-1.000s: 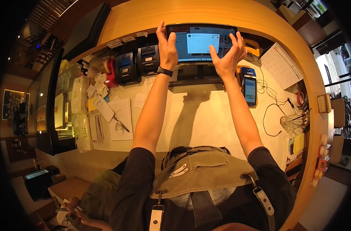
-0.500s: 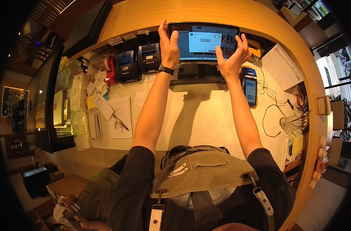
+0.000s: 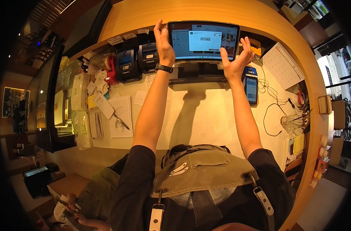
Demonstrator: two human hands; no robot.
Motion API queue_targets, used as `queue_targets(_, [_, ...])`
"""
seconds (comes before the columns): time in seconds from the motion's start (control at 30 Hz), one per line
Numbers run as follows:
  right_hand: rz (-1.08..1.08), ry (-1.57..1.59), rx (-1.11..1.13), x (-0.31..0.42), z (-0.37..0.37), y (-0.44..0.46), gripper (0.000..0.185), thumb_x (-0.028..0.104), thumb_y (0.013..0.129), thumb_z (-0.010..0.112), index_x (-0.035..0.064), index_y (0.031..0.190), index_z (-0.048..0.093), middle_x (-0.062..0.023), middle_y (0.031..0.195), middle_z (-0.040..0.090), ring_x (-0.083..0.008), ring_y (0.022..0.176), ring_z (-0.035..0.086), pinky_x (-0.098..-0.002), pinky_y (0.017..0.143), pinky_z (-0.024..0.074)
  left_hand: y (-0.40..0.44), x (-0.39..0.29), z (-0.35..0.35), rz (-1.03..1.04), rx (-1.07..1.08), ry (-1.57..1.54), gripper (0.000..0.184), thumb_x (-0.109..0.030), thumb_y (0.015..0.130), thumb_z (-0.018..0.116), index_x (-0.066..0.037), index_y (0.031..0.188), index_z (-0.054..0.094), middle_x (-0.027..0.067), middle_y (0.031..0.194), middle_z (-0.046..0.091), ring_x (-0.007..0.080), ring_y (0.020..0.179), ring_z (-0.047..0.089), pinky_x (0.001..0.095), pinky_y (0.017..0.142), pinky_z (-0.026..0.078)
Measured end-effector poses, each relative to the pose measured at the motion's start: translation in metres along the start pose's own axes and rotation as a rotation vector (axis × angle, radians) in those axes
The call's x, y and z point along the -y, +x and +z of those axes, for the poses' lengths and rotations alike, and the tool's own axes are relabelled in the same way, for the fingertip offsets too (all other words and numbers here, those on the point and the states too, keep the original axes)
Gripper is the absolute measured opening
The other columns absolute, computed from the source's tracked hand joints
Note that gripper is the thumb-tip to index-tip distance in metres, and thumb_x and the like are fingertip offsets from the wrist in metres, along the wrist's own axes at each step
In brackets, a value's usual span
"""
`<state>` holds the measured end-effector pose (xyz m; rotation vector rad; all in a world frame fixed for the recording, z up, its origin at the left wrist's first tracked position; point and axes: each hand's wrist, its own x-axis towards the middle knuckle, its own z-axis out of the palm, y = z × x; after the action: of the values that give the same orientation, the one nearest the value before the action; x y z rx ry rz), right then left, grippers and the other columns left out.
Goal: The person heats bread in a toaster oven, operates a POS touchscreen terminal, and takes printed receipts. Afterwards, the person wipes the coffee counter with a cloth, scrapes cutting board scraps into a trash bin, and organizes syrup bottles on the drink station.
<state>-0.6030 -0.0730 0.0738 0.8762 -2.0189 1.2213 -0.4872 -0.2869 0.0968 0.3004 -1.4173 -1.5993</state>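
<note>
1. Right grip: the right hand [image 3: 234, 68] is spread and unclenched, enclosing no visible object. Its thumb lies over the lower right part of the tablet [image 3: 204, 41]; its fingers rise beside the right edge. Thumb contact with the glass cannot be confirmed.

2. Left grip: the left hand [image 3: 165, 53] stands at the left edge of the tablet, fingers extended upward. Whether it clasps that edge or only rests against it cannot be told. A dark wristband [image 3: 164, 68] is fitted below this hand.

3. Tablet: located between both hands, raised behind the open bench [image 3: 217, 123] surface, screen facing the person.

4. Progress: the screen is lit and a pale pop-up window [image 3: 200, 44] is open over a darkened page. This stage is complete. The window has not been closed; its text is too small to read, so entries made or outstanding cannot be verified.

5. Right of the tablet: a handheld terminal [image 3: 251, 89] with a lit screen, just below the right hand; farther right, a desk calendar [image 3: 283, 63].

6. Left of the tablet: two dark rounded devices [image 3: 126, 67], then a red dispenser [image 3: 111, 70].

7. Below and left of the tablet: a notebook [image 3: 121, 107] with a pen [image 3: 121, 122] lying across it.
</note>
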Motion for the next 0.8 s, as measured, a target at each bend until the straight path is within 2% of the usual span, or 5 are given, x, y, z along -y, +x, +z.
queue_targets(0.07, [0.020,-0.006,0.011,-0.005,-0.001,-0.001,0.076,0.034,0.084,0.076,0.0064,0.144,0.038,-0.0156,0.154,0.038,-0.0315,0.148,0.028,-0.0652,0.119,0.0046,0.008,0.013,-0.004,-0.022,-0.036,-0.211,0.050,-0.033,0.106,0.042,-0.002,0.146,0.040,0.0162,0.129,0.062,0.0184,0.113,0.059,0.0291,0.095,0.046])
queue_targets(0.1, [0.028,-0.008,0.023,-0.006,-0.002,-0.002,0.076,0.033,0.084,0.076,0.0065,0.144,0.038,-0.0150,0.154,0.039,-0.0311,0.148,0.029,-0.0647,0.119,0.0045,0.008,0.012,0.000,-0.004,-0.075,-0.287,0.047,-0.035,0.107,0.041,-0.004,0.143,0.042,0.0110,0.118,0.068,0.0095,0.091,0.058,0.0219,0.077,0.045])
queue_targets(0.2, [0.054,-0.004,0.033,-0.009,-0.003,-0.011,0.075,0.030,0.084,0.075,0.0074,0.145,0.038,-0.0130,0.154,0.042,-0.0301,0.148,0.031,-0.0624,0.121,0.0047,0.012,0.020,-0.013,-0.106,-0.064,-0.347,0.047,-0.035,0.108,0.040,-0.005,0.144,0.041,0.0122,0.120,0.067,0.0110,0.092,0.059,0.0234,0.079,0.045])
queue_targets(0.27, [0.062,0.028,0.037,-0.012,-0.005,-0.019,0.074,0.026,0.083,0.074,0.0088,0.146,0.039,-0.0122,0.154,0.042,-0.0305,0.148,0.032,-0.0622,0.121,0.0044,0.009,0.016,-0.013,-0.121,-0.049,-0.355,0.046,-0.033,0.108,0.038,-0.005,0.144,0.040,0.0178,0.121,0.066,0.0205,0.104,0.066,0.0317,0.090,0.052])
queue_targets(0.8, [0.066,0.020,0.059,-0.011,-0.003,-0.023,0.078,0.030,0.082,0.077,0.0090,0.146,0.037,-0.0141,0.156,0.036,-0.0306,0.148,0.030,-0.0631,0.119,0.0059,0.006,0.015,-0.011,-0.093,-0.076,-0.220,0.049,-0.037,0.105,0.041,-0.005,0.143,0.043,0.0215,0.128,0.062,0.0260,0.113,0.062,0.0365,0.098,0.049])
